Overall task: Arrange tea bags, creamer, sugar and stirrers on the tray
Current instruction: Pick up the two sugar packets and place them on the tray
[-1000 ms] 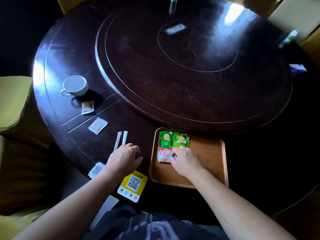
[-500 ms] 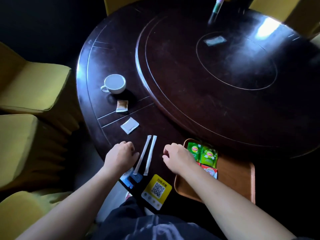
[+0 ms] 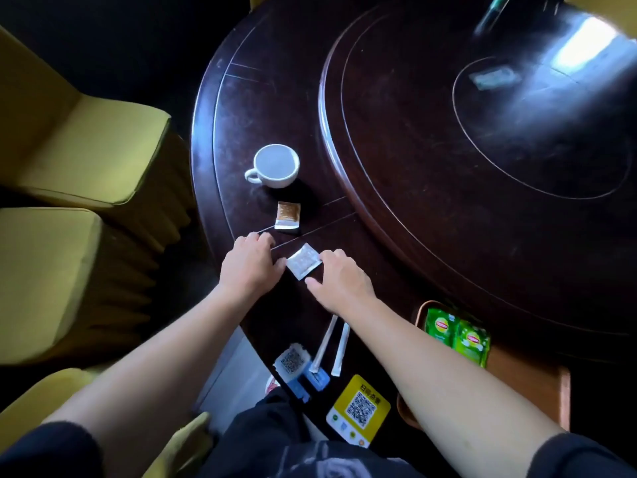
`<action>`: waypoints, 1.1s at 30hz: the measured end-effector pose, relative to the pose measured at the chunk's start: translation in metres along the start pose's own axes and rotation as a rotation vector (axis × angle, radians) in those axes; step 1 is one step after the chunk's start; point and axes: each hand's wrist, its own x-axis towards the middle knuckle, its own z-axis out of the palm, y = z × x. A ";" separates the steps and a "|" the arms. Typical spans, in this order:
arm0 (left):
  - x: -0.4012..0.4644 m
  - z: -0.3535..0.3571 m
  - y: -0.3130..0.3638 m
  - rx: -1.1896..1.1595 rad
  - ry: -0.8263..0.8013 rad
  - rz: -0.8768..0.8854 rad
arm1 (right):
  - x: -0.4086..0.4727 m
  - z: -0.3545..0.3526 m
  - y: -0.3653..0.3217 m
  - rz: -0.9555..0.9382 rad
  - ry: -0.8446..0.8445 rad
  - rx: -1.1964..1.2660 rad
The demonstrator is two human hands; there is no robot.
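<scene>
A white sachet lies on the dark round table between my two hands. My left hand rests palm down, its thumb tip at the sachet's left corner. My right hand has fingers and thumb spread around the sachet's right edge, touching it. A brown sachet lies just beyond, below a white cup. Two wrapped stirrers lie side by side under my right forearm. The wooden tray at the lower right holds two green tea bags; my arm hides part of it.
A raised turntable fills the table's middle. A yellow QR card and a white and blue QR card sit at the near table edge. Yellow chairs stand close on the left.
Both hands moved forward and left, away from the tray and stirrers, to the white sachet. The view swung left, so the tray now sits at the lower right.
</scene>
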 end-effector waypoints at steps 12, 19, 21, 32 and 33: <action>0.081 -0.002 0.010 0.036 0.028 0.140 | 0.030 0.027 -0.020 0.032 0.146 0.029; 0.093 -0.007 0.018 0.020 -0.055 0.124 | 0.027 0.024 -0.014 0.109 0.074 0.230; 0.093 -0.010 0.020 0.009 -0.065 0.096 | 0.025 0.021 -0.013 0.153 0.050 0.243; 0.039 -0.024 0.021 -0.272 -0.012 -0.164 | 0.027 0.019 -0.010 0.246 -0.028 0.401; 0.033 -0.024 0.021 -0.312 -0.020 -0.189 | 0.023 0.019 -0.007 0.252 -0.025 0.436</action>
